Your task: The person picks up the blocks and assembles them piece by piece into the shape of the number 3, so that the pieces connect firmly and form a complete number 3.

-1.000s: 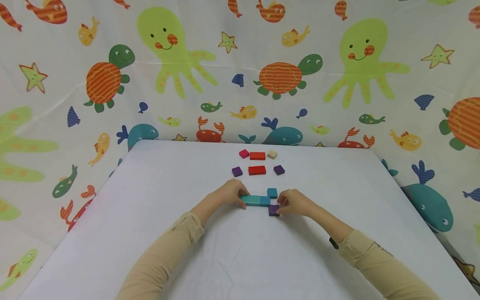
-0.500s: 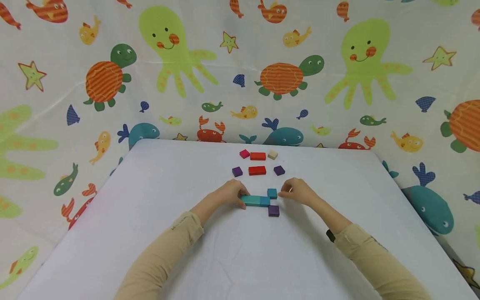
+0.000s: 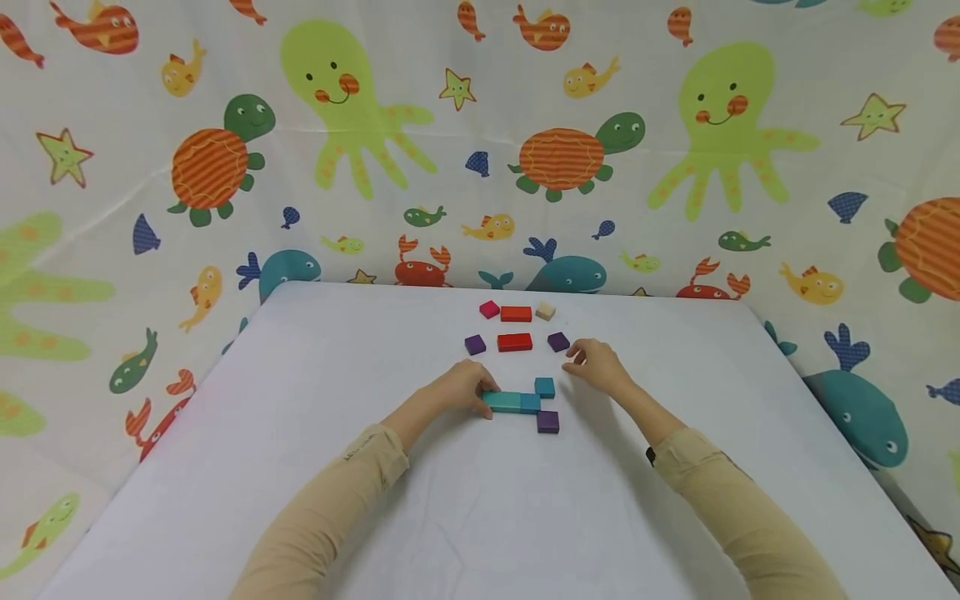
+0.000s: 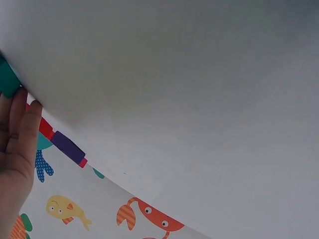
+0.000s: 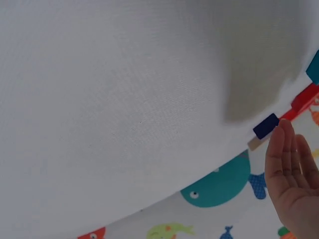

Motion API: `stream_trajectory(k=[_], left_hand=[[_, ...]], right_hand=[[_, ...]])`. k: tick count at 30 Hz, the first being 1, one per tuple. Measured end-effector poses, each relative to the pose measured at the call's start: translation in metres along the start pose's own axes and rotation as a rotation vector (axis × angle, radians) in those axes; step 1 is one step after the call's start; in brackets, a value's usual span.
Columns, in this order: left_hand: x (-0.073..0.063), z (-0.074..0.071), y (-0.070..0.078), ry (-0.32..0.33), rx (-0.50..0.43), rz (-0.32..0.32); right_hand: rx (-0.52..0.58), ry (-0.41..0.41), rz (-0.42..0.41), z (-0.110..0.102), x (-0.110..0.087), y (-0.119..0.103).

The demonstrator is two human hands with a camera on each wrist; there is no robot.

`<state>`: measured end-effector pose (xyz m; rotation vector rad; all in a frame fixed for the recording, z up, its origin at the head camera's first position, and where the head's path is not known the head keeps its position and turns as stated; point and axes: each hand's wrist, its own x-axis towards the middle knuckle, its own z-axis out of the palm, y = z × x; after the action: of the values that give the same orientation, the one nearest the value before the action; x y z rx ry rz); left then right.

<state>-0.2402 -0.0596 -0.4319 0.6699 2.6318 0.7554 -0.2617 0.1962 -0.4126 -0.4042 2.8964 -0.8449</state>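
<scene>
My left hand (image 3: 461,387) pinches the left end of a long turquoise block (image 3: 506,402); in the left wrist view its fingertips meet the teal block (image 4: 8,78). A blue square block (image 3: 530,403) adjoins its right end. Another blue block (image 3: 544,387) lies just behind that corner, and a purple block (image 3: 548,422) just in front. My right hand (image 3: 597,365) hovers with loosely bent fingers, holding nothing. It is nearest the right purple block (image 3: 558,342), slightly apart from it. In the right wrist view the purple block (image 5: 265,126) appears beyond the fingertips.
Two red blocks, one nearer (image 3: 514,342) and one farther (image 3: 516,314), lie behind the hands. Beside them are a left purple block (image 3: 475,344), a pink block (image 3: 489,309) and a beige block (image 3: 545,311). A patterned curtain (image 3: 480,208) hangs behind the white table (image 3: 337,358).
My right hand has let go of the front purple block and moved away from me, past the rear blue block, to near the right purple block. The left hand has stayed in place.
</scene>
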Motion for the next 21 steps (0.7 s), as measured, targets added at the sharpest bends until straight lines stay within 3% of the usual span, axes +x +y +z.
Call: stream_trajectory(k=[10,21], left_hand=[[0.000,0.003,-0.002,0.007,0.009,0.002],[0.001,0.001,-0.001,0.006,0.013,0.026]], right_hand=[[-0.022,0.061,-0.047,0.005,0.015,0.015],[-0.053,0.001,0.031,0.011,0.032,0.022]])
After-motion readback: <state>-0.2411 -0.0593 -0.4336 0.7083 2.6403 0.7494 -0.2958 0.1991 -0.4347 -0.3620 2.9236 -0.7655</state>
